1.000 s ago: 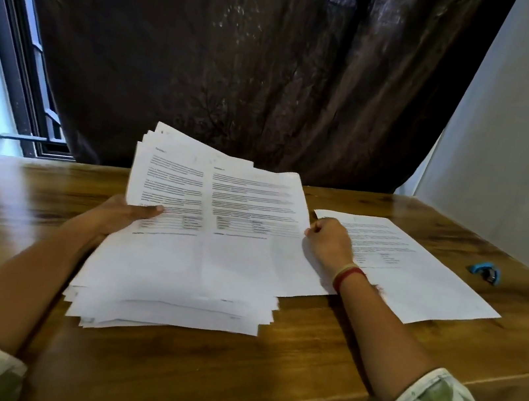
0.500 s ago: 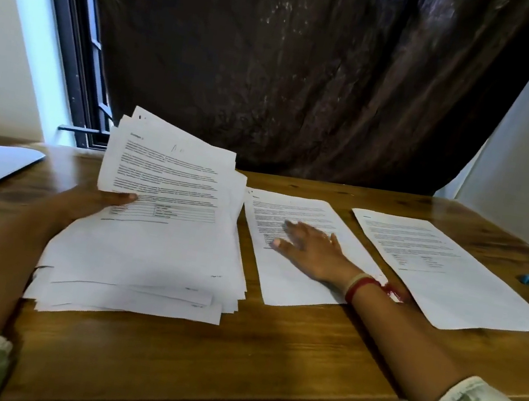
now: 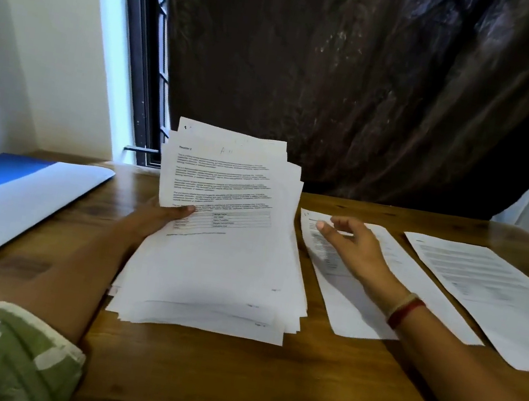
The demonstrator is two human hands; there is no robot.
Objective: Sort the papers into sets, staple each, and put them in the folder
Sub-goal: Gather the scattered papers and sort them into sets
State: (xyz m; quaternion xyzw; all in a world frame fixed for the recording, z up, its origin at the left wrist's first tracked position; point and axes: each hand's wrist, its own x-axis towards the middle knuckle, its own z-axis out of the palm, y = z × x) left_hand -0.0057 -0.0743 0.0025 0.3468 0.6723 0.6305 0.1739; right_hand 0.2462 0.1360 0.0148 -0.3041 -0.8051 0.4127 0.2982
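the wooden table (image 3: 229,371) carries everything. at its left edge lies the blue-and-white folder (image 3: 12,205), well apart from the papers. the thick stack of papers (image 3: 221,269) sits mid-table, its far end tilted up. right of it lie the middle sheet (image 3: 357,308) and the right sheet (image 3: 490,298). the left hand (image 3: 156,218) grips the stack, thumb on top and fingers hidden beneath. the right hand (image 3: 353,245) is loose and open over the middle sheet, perhaps touching it. sorting looks barely begun; next, peel off the top page and match its heading. the print is unreadable and no stapler shows.
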